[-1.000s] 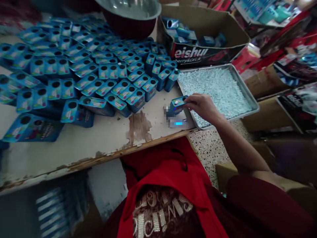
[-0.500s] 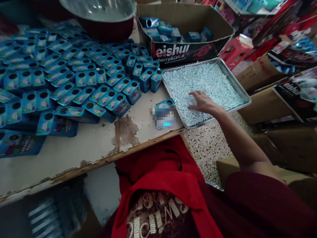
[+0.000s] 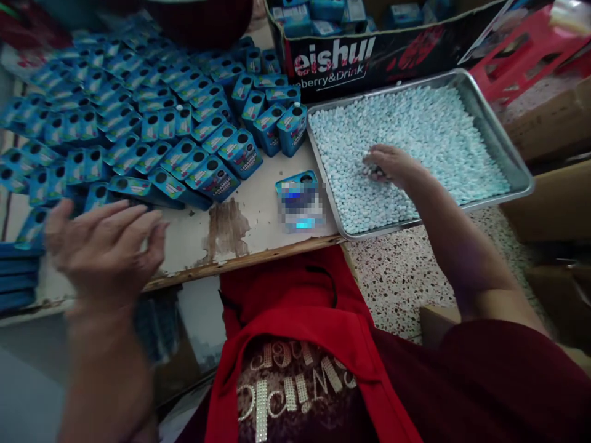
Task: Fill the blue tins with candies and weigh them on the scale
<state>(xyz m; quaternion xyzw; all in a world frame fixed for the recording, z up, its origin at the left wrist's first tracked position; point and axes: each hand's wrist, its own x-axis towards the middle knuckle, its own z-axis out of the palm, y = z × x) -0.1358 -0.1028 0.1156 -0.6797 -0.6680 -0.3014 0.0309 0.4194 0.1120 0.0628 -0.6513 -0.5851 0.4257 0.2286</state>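
**Right hand (image 3: 399, 165) down in the pellets (image 3: 429, 129), with spills the main worry**

Your right hand reaches over the near rim of the metal tray (image 3: 517, 178), its fingers drawn in at the surface of the pale blue pellets. You can't tell from this view whether they pinch any; the fingertips are partly hidden. Your left hand (image 3: 104, 252) is raised near the table (image 3: 184, 240) edge, blurred, its fingers spread and loosely bent, with nothing visible in it.

Left of your right hand, just outside the tray, sits a lone blue box (image 3: 298, 180); its front is obscured, so its contents can't be read. Farther left are the crowded blue boxes (image 3: 203, 172), many with a dark round hole on top. Beyond your right fingers, behind the tray, stands the black printed carton (image 3: 332, 67).

Lifting too big a pinch, or loosening your fingers early, could scatter pellets between tray and lone box. The tray reaches past the table's front edge, and its support there is not visible; a forearm leaning on the near rim could tilt it and send pellets to the floor (image 3: 385, 277). A low sweep leftward could knock the lone box. Your left fingers are near the closest crowded boxes, so a careless swing could topple one into its neighbors.
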